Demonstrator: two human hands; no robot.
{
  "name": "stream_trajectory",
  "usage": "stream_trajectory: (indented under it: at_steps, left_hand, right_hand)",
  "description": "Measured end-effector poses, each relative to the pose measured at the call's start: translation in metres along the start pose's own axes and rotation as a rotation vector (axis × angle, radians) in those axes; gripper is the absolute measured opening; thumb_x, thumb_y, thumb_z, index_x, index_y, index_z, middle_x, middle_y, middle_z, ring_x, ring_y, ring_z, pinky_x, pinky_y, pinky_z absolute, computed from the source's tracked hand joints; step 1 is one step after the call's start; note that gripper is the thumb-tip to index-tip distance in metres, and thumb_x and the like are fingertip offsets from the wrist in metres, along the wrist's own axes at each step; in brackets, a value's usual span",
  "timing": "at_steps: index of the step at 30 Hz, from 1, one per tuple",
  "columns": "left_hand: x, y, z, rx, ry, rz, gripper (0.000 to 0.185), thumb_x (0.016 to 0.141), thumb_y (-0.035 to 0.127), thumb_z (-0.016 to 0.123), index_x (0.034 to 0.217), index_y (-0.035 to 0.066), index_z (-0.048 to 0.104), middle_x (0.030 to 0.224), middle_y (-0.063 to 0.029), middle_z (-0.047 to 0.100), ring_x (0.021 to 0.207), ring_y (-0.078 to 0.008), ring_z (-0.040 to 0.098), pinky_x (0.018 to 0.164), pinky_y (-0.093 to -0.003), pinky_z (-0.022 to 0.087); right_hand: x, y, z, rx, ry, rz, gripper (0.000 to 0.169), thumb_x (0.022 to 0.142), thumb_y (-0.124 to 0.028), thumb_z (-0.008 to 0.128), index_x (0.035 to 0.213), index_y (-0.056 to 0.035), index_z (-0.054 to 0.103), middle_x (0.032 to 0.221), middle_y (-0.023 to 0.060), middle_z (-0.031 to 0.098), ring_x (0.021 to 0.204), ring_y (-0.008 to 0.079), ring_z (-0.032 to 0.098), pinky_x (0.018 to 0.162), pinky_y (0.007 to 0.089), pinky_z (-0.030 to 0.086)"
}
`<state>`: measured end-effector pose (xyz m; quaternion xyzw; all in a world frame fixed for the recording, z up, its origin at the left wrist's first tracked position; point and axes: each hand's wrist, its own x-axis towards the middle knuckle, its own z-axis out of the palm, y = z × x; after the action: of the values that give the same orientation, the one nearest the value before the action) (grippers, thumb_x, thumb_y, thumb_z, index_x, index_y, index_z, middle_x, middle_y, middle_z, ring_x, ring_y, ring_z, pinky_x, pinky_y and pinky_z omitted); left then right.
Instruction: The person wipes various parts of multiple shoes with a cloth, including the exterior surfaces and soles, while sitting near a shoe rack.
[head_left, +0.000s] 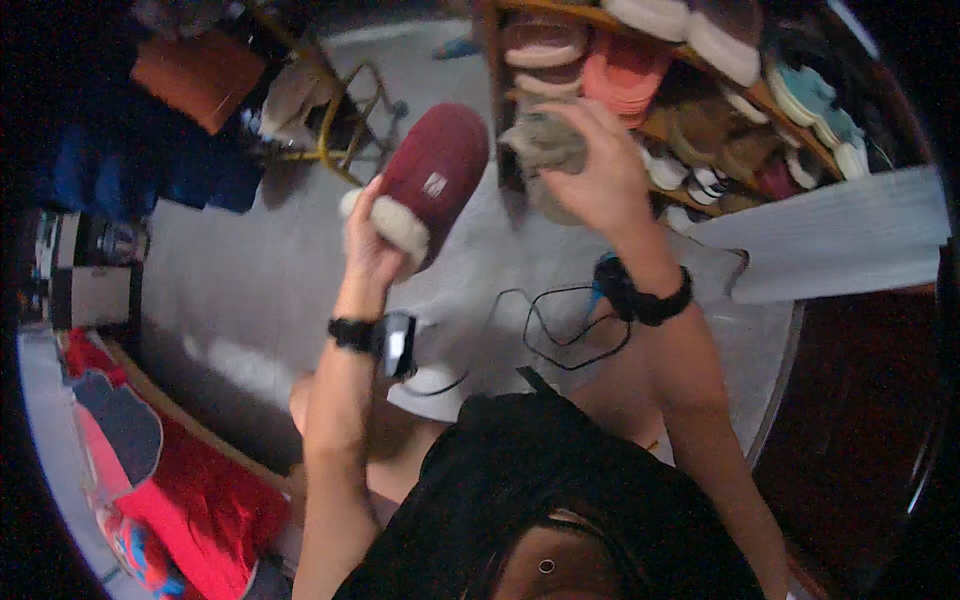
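My left hand grips a maroon slipper by its cream fleece-lined opening. The slipper points up and to the right, and a small pale tag sits on its upper. In front of the shoe rack, my right hand curls its fingers around a crumpled grey-beige soft thing. Blur hides whether that is cloth, paper or a piece of footwear. A dark wristband is on each wrist, and the left one carries a small device.
A wooden rack at upper right holds several slippers, including coral ones. A thin black cable loops over the grey floor. A yellow metal frame stands at upper left. Red fabric covers something at lower left.
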<state>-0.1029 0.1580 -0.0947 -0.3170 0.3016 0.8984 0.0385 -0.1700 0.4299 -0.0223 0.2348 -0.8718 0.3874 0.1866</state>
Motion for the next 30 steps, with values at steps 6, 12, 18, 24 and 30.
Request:
stream_trajectory:
  at_steps: [6,12,18,24,30]
  left_hand:
    - [0.018,-0.014,0.041,0.385,-0.047,0.03,0.037,0.085,0.022,0.068,0.119,0.011,0.058,0.115,-0.007,0.063,0.106,-0.0265,0.06,0.094,-0.0435,0.048]
    - [0.019,-0.048,0.054,0.474,0.009,0.054,0.013,0.081,0.011,0.066,0.092,0.013,0.058,0.086,-0.0012,0.062,0.084,-0.0208,0.062,0.078,-0.0403,0.051]
    - [-0.002,-0.012,-0.007,0.282,-0.141,-0.003,0.021,0.085,0.01,0.061,0.106,0.008,0.061,0.1,-0.0045,0.066,0.094,-0.0201,0.062,0.089,-0.0373,0.047]
    - [-0.023,-0.008,0.015,0.052,-0.299,0.173,0.046,0.097,0.042,0.052,0.128,0.008,0.054,0.121,-0.0091,0.061,0.108,-0.026,0.059,0.094,-0.0414,0.047]
    - [-0.005,0.01,-0.003,0.098,-0.327,0.198,0.051,0.1,0.047,0.042,0.129,0.006,0.052,0.123,-0.0097,0.061,0.112,-0.0264,0.059,0.095,-0.0426,0.048]
  right_hand:
    - [0.034,0.062,0.018,0.061,0.053,0.107,0.062,0.061,-0.012,0.078,0.121,-0.014,0.058,0.123,0.0118,0.055,0.117,0.0346,0.051,0.098,0.0422,0.044]
    - [0.019,0.054,0.061,-0.008,-0.138,0.217,0.063,0.069,-0.02,0.076,0.127,-0.0144,0.051,0.124,0.016,0.049,0.115,0.0395,0.05,0.096,0.0471,0.044]
    - [0.0,-0.011,0.102,0.027,-0.142,-0.021,0.066,0.063,-0.013,0.078,0.124,-0.0117,0.053,0.125,0.0156,0.047,0.113,0.0382,0.05,0.09,0.0463,0.049]
    - [-0.029,-0.048,0.112,0.141,-0.198,-0.281,0.055,0.06,-0.012,0.079,0.112,-0.0126,0.06,0.122,0.0113,0.051,0.11,0.0332,0.051,0.088,0.0418,0.051]
    - [-0.032,-0.063,0.113,0.155,-0.171,-0.327,0.049,0.061,-0.009,0.076,0.108,-0.0124,0.062,0.118,0.0099,0.054,0.109,0.0322,0.052,0.086,0.0412,0.051]
